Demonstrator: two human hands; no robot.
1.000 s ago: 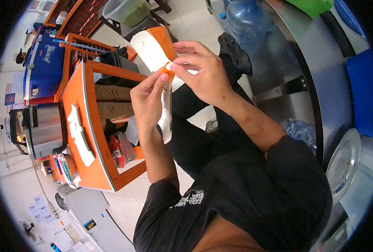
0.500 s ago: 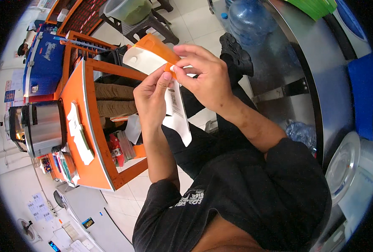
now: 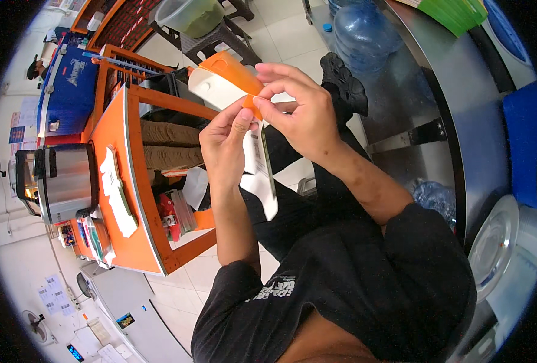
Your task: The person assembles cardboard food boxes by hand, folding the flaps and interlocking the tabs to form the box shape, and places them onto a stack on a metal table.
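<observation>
Cardboard (image 3: pixel 234 71), orange and white, bent; I see left hand (image 3: pixel 225 140) pinching its narrow orange part (image 3: pixel 252 106), right hand (image 3: pixel 303 116) pinching just above.

The left hand (image 3: pixel 226 140) and right hand (image 3: pixel 303 112) both pinch, held close together.

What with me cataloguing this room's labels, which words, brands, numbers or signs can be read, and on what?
I won't copy wording, only say where it stands.
Black shirt: white lettering, partly creased.
Blue cooler: white lettering, tilted.
White-and-orange cardboard, handheld: small print, too blurred to read.
Wall papers: too small to read.
Small lit screen: too small.
</observation>
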